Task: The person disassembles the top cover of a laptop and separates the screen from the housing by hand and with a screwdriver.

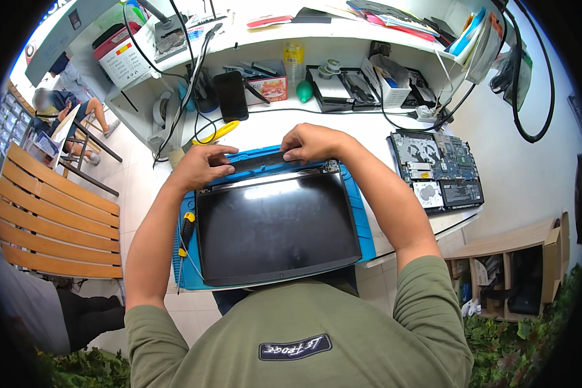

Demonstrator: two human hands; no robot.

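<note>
My left hand (207, 165) and my right hand (310, 143) grip either end of a long black plastic strip (260, 161) along the far edge of a laptop screen panel (276, 229). The dark, glossy panel lies face up on a blue mat (361, 223), with small hinge fittings at its upper corners. Beside its left edge lie a yellow-and-black screwdriver (187, 227) and another slim tool. To my right sits an opened laptop base (436, 171) showing its board, fans and battery.
A shelf (281, 29) holds papers and cables. Beneath it are a phone (231, 96), a yellow-handled tool (216, 132), trays of parts and a green bulb (304, 91). At left are a wooden chair (58, 220) and other people (58, 107); a low cabinet (504, 265) stands at right.
</note>
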